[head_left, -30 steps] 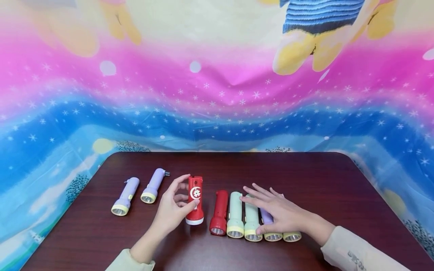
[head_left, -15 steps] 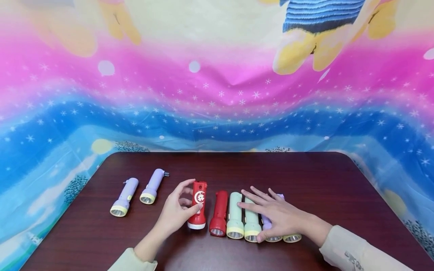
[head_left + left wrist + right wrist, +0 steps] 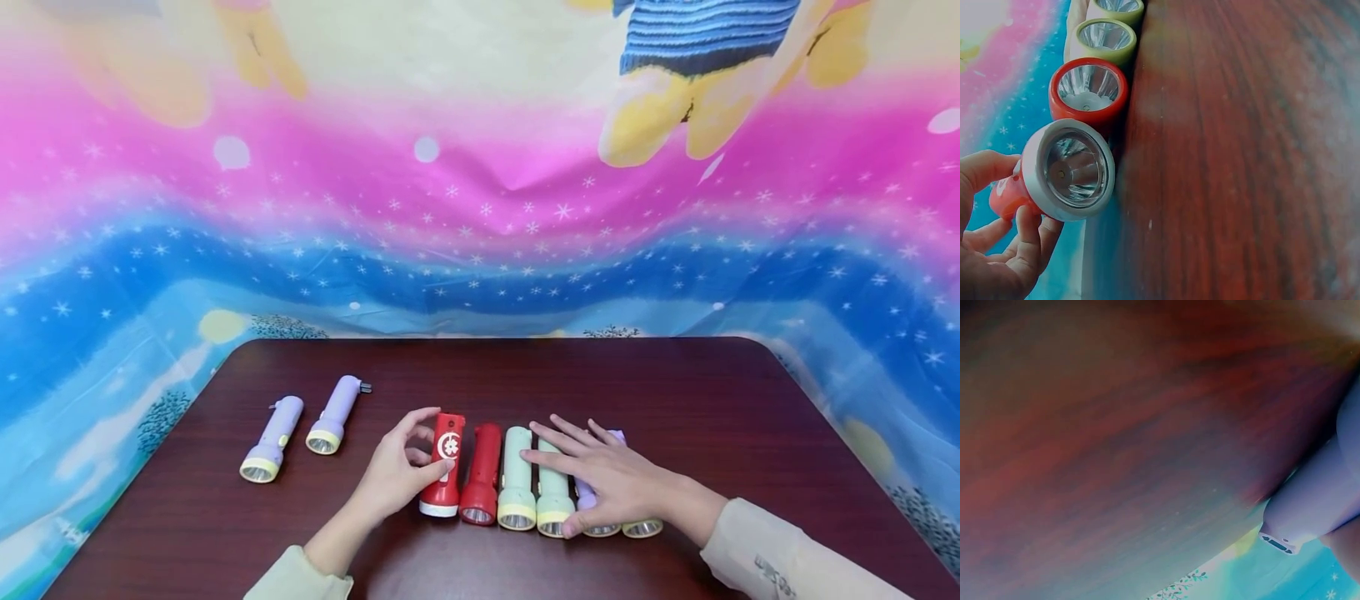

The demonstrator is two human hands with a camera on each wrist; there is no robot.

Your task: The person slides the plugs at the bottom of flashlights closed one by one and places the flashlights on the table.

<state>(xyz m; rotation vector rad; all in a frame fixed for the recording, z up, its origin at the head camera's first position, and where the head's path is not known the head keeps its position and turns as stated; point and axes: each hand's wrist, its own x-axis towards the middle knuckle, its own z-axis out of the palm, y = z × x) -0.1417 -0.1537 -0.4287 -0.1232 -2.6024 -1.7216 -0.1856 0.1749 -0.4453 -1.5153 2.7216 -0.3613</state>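
While a white-rimmed red flashlight (image 3: 440, 490) is pinched between the thumb and curled fingers of the left hand (image 3: 392, 475), just left of a plain red flashlight (image 3: 480, 475), 2 green flashlights (image 3: 517, 475), 1 purple flashlight (image 3: 585, 497) and 1 yellow-rimmed flashlight (image 3: 642, 529) are lined up to its right on the tabletop (image 3: 420, 562); this row is partly covered by the right hand (image 3: 618, 479), its fingers straight and spread, nothing gripped; 2 more purple flashlights (image 3: 337, 412) are set well apart at the left.

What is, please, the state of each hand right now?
Left hand: closed, holding the red, white-rimmed cylindrical flashlight.
Right hand: open, spread partly over pale-green, yellow-rimmed cylindrical flashlights.
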